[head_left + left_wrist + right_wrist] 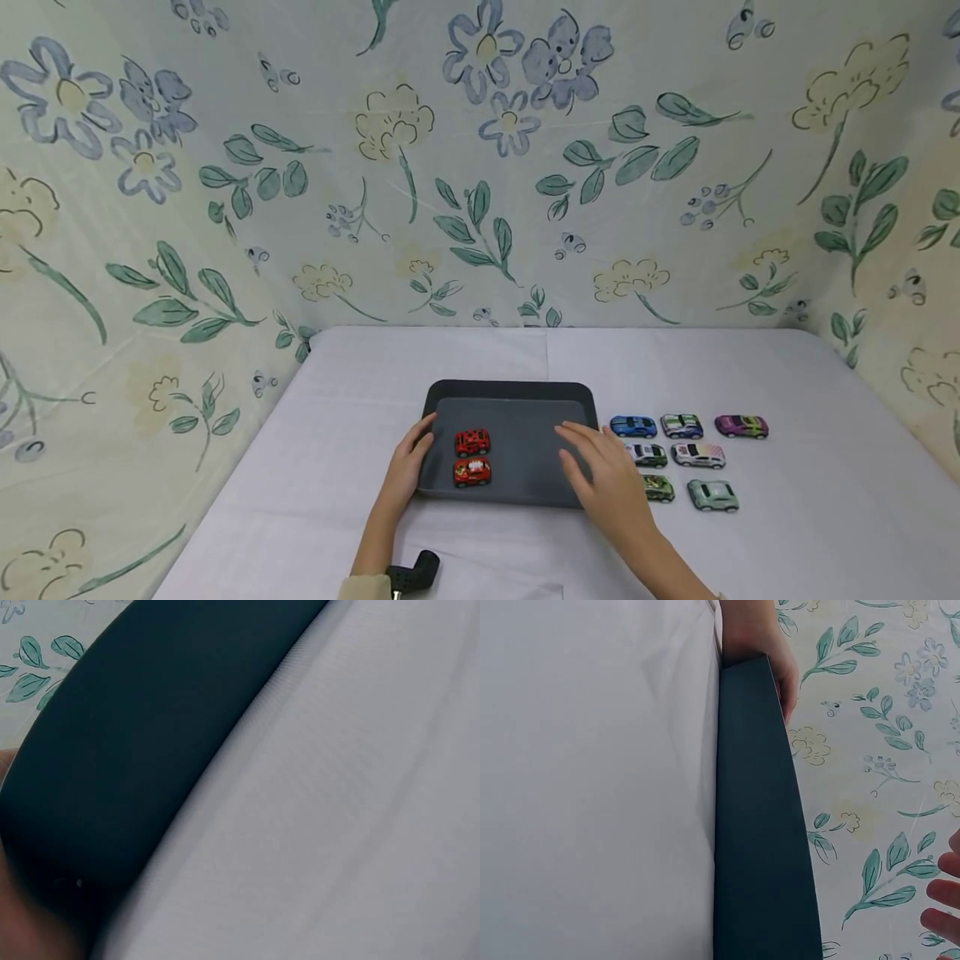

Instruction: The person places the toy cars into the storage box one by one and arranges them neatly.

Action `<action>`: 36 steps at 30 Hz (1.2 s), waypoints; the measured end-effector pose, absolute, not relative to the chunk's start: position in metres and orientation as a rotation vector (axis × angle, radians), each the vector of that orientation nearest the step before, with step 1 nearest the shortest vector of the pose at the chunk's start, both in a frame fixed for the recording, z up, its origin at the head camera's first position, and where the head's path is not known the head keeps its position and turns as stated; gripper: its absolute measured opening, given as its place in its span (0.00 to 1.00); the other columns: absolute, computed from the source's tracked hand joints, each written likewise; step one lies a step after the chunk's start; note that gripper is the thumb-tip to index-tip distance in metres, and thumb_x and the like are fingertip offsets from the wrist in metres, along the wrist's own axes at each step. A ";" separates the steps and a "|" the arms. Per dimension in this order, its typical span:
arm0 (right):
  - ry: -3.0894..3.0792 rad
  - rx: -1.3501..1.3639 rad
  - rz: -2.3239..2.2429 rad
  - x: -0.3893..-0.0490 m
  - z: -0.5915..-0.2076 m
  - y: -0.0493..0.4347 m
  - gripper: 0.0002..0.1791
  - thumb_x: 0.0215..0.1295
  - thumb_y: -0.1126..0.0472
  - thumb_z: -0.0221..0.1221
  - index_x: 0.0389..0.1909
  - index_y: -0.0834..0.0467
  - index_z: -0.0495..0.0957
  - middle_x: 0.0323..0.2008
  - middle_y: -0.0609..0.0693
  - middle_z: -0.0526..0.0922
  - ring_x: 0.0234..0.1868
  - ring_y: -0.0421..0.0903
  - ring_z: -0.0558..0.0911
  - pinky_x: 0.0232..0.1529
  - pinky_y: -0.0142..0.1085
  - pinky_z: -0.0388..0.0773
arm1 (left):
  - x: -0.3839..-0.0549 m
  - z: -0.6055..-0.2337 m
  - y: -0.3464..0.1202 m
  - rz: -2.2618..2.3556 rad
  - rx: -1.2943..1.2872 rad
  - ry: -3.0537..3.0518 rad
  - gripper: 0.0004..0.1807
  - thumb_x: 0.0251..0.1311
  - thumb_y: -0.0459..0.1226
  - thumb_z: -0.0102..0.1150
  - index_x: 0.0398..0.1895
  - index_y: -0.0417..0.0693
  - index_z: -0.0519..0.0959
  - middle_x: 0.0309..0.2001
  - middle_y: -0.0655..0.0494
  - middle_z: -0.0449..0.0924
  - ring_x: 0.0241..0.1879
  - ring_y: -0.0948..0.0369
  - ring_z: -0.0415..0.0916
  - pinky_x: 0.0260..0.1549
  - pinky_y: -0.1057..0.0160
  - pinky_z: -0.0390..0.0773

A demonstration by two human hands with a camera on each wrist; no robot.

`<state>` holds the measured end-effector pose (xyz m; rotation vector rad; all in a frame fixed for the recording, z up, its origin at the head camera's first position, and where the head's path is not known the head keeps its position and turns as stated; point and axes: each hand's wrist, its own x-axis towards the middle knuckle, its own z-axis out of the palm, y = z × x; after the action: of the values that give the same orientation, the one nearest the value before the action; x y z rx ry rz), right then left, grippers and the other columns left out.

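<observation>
A dark grey tray [517, 492] lies on the table, its side wall filling much of both wrist views. My left hand [408, 462] holds the tray's left edge, fingers over the rim. Inside, toward the left, stand two small toy cars: a red one with black spots [472, 442] and, just in front, a red-orange one [472, 472]. My right hand [611, 479] hovers at the tray's right side with its fingers extended and apart, holding nothing visible. It partly covers a green-and-white toy car [651, 455] and a green patterned one [660, 488] beside the tray.
Right of the tray, more toy cars stand in loose rows: blue [633, 427], white-and-green [682, 426], purple [742, 426], white-and-pink [698, 455] and pale green [713, 495]. A white cloth [300, 517] covers the table. Floral fabric [525, 208] hangs behind and at the sides.
</observation>
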<state>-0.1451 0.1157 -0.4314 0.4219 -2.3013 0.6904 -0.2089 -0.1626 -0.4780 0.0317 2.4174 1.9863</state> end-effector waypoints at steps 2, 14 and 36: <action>-2.312 0.403 0.696 -0.141 -0.432 0.120 0.18 0.51 0.63 0.63 0.46 0.56 0.79 0.47 0.50 0.81 0.49 0.48 0.79 0.58 0.52 0.64 | -0.205 -0.471 -0.161 1.985 0.038 2.410 0.22 0.67 0.38 0.42 0.64 0.46 0.64 0.68 0.44 0.57 0.70 0.47 0.47 0.67 0.44 0.46; -2.303 0.357 0.617 -0.120 -0.434 0.142 0.20 0.48 0.64 0.63 0.47 0.56 0.79 0.47 0.50 0.81 0.49 0.49 0.78 0.70 0.33 0.49 | -0.210 -0.483 -0.163 1.988 0.025 2.424 0.22 0.67 0.40 0.42 0.64 0.50 0.65 0.67 0.47 0.58 0.70 0.49 0.49 0.67 0.45 0.48; -2.332 0.168 0.573 -0.112 -0.435 0.206 0.21 0.49 0.67 0.63 0.48 0.63 0.77 0.50 0.61 0.78 0.48 0.60 0.74 0.68 0.52 0.51 | -0.216 -0.492 -0.165 1.982 0.013 2.428 0.22 0.67 0.40 0.41 0.65 0.52 0.64 0.68 0.47 0.57 0.70 0.48 0.48 0.67 0.44 0.48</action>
<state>-0.1119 0.2057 -0.4348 0.1680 -2.3323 0.5732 -0.2160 -0.1653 -0.4920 0.0131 2.4284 1.9821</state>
